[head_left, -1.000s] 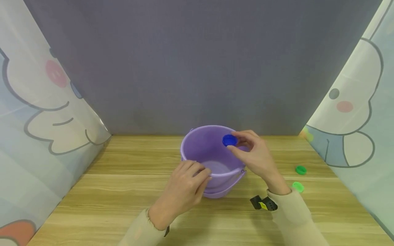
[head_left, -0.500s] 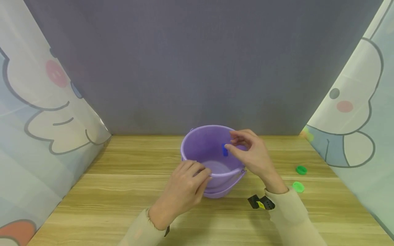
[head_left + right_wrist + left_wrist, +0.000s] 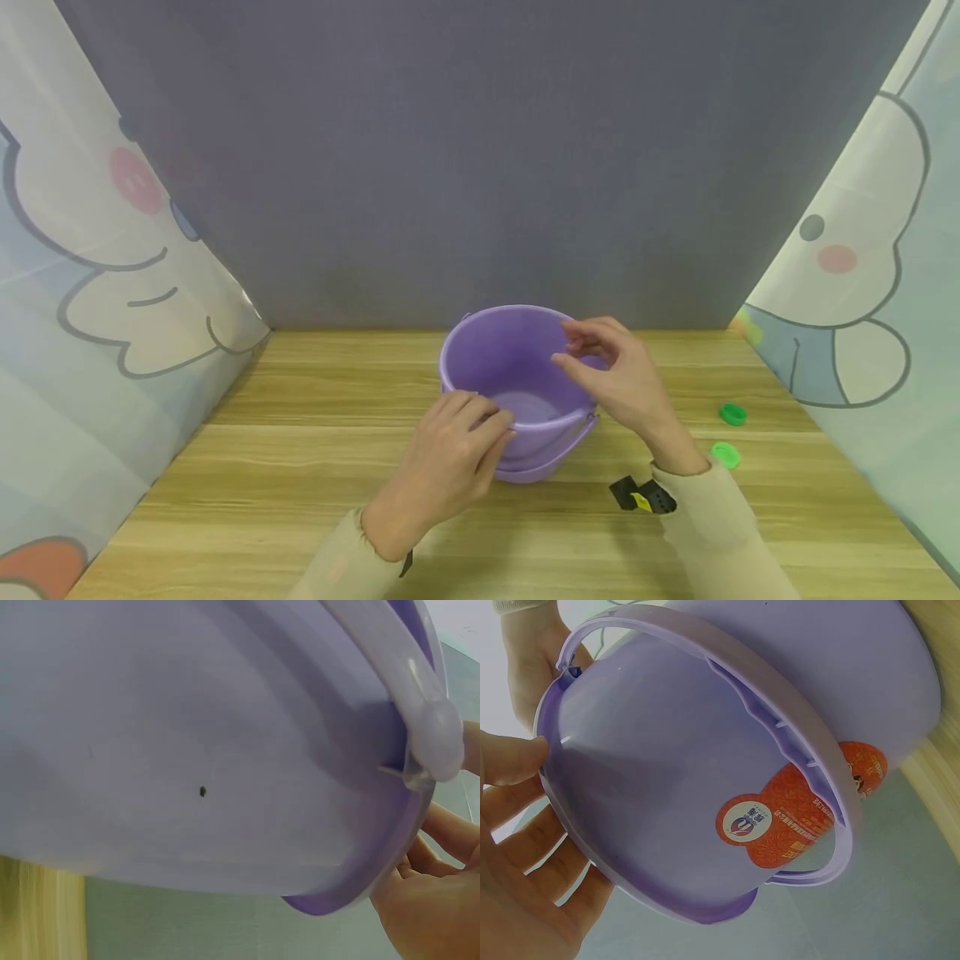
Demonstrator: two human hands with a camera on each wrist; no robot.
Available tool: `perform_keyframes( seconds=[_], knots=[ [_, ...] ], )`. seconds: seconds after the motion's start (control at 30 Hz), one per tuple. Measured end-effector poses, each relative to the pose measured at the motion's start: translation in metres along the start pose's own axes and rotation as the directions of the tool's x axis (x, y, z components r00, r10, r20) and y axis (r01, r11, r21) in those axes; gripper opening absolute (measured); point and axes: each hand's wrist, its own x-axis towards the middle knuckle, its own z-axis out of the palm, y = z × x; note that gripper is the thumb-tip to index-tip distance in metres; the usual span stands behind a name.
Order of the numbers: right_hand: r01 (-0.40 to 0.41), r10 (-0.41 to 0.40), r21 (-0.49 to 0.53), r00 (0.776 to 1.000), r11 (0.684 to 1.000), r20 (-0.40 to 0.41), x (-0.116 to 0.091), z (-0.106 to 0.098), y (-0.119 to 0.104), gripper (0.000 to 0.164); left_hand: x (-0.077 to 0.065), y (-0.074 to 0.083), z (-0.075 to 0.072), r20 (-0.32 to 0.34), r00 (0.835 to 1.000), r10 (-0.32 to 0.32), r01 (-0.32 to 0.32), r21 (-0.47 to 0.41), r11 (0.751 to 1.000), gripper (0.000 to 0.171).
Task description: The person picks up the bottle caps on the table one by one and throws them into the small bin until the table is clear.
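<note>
A purple bucket point(image 3: 480, 354) stands upright on the wooden table, its carrying handle point(image 3: 795, 712) hanging down the near side. My left hand point(image 3: 453, 442) grips the near-left rim, with the thumb outside and the fingers over the edge in the left wrist view. My right hand point(image 3: 618, 375) is at the right rim, thumb and index finger spread apart over the bucket's mouth with nothing between them. In the right wrist view the bucket wall point(image 3: 187, 735) fills most of the picture, and the right hand shows behind the rim. Part of the bucket's inside is hidden by the near rim and left hand.
A dark green bottle cap point(image 3: 732, 414) and a light green bottle cap point(image 3: 725, 455) lie on the wooden table point(image 3: 300, 500) to the right. A grey panel point(image 3: 480, 167) rises behind the bucket, with cartoon-printed sheets point(image 3: 855, 250) at both sides.
The blue bottle cap pinched in my right hand left the fingers, dropped into the bucket and is out of sight now. The left hand keeps its grip on the rim.
</note>
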Motion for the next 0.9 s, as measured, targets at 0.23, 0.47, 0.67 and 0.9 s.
perform_keyframes(
  seconds=[0.23,0.47,0.67,0.9],
  knots=[
    [0.010,-0.010,0.002,1.000,1.000,-0.003,-0.003,-0.007,0.000,0.037,0.000,-0.001,0.001,-0.022,1.000,0.015,-0.015,0.006,1.000,0.010],
    [0.029,-0.029,-0.041,1.000,0.999,-0.011,-0.004,-0.015,0.002,0.034,0.000,-0.001,0.001,-0.021,1.000,0.013,-0.013,0.001,1.000,0.009],
    [0.025,-0.026,-0.085,1.000,0.996,-0.007,-0.006,-0.022,0.005,0.034,0.000,-0.001,0.001,-0.020,1.000,0.012,-0.012,0.000,1.000,0.008],
    [0.016,-0.017,-0.166,1.000,0.986,-0.005,-0.010,-0.032,0.006,0.033,0.000,-0.001,0.001,-0.025,1.000,0.010,-0.010,-0.006,1.000,0.009]
  ],
)
